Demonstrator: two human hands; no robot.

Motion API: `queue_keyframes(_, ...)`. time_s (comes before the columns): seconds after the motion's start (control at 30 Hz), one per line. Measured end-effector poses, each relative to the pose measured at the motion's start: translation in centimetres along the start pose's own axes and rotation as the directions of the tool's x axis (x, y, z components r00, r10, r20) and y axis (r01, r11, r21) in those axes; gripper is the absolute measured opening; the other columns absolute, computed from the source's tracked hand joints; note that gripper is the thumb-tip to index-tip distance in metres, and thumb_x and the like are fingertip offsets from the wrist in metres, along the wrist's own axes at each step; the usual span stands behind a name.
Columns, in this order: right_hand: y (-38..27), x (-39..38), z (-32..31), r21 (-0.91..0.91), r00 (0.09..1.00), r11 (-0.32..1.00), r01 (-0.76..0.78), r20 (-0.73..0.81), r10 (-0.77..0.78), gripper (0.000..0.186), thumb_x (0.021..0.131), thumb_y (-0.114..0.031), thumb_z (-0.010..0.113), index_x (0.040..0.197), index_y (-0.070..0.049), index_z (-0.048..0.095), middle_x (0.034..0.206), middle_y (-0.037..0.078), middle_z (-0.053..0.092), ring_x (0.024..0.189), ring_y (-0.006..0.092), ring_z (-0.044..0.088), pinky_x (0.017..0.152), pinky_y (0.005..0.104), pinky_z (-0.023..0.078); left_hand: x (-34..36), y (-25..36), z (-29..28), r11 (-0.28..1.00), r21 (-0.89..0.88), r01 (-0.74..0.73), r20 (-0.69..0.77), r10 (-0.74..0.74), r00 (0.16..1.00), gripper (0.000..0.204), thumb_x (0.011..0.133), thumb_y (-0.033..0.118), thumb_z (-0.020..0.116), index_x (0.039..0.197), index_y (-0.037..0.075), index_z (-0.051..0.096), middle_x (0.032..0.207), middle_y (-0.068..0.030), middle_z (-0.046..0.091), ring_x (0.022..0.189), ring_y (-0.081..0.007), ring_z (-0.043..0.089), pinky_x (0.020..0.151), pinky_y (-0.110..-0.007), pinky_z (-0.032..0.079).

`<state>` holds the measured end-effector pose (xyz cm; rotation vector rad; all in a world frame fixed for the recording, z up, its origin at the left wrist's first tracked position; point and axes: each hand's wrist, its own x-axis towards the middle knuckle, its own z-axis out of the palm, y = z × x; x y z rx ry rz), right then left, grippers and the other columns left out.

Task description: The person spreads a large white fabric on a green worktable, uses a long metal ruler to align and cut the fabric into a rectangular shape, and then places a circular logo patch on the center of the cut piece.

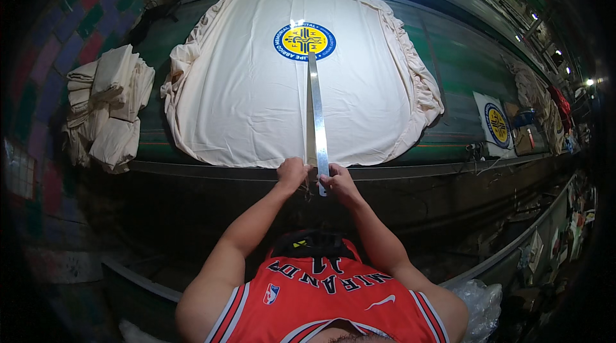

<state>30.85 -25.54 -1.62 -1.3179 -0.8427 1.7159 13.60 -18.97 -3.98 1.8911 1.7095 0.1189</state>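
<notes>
A large cream cloth [244, 86] lies spread over the green table, its sides gathered in ruffles. Toward its far side, a round blue-and-yellow emblem [325, 33] shows on the fabric. From the emblem's lower edge a long metal ruler [317, 112] runs down to the cloth's near edge and beyond. My right hand [341, 184] grips the ruler's near end, thumb on top. Just left of it, my left hand [292, 174] is closed at the cloth's near edge, apparently pinching the fabric; its fingertips are partly hidden. A few thin strands dangle between the hands.
Folded cream cloths [109, 102] are piled at the table's left end. On the right lie a white sheet with a similar round emblem [495, 125] and rumpled brownish cloth [536, 99]. A metal rail [410, 170] edges the table's near side. Clear plastic [478, 304] sits at lower right.
</notes>
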Motion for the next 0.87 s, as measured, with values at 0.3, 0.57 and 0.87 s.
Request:
queue_keyframes(0.3,1.3,-0.4,0.1,-0.065,0.996,0.998,-0.006,0.09,0.012,0.022,0.09,-0.003,0.064,0.111,-0.001,0.06,0.091,0.003,0.063,0.078,0.0137,0.061,0.069,0.0273,0.047,-0.9,-0.6,2.3,0.929,-0.369,0.032,-0.173,-0.102,0.98,0.029,0.093,0.031,0.063,0.089,0.002,0.07,0.09,-0.023,0.07,0.092,-0.0422,0.067,0.08,-0.051,0.051)
queue_keyframes(0.57,1.7,-1.8,0.5,-0.105,0.995,0.994,-0.013,0.101,0.023,0.028,0.087,-0.011,0.07,0.112,-0.003,0.057,0.085,0.001,0.062,0.07,0.0095,0.054,0.061,0.0256,0.041,-1.0,-0.9,4.0,0.706,-0.701,-0.101,-0.3,-0.163,0.94,0.013,0.09,0.011,0.069,0.086,0.001,0.062,0.077,-0.011,0.067,0.071,-0.0225,0.065,0.065,-0.037,0.051)
queue_keyframes(0.87,3.9,-1.7,0.2,-0.216,0.987,0.97,-0.113,0.086,0.134,0.025,0.092,-0.018,0.066,0.113,-0.004,0.06,0.085,0.0,0.061,0.071,0.0095,0.053,0.062,0.0263,0.042,-0.9,-2.7,7.3,0.269,-0.96,-0.078,-0.133,-0.194,0.972,0.027,0.088,-0.005,0.067,0.109,0.002,0.052,0.085,-0.0074,0.063,0.071,-0.0134,0.062,0.062,-0.027,0.052)
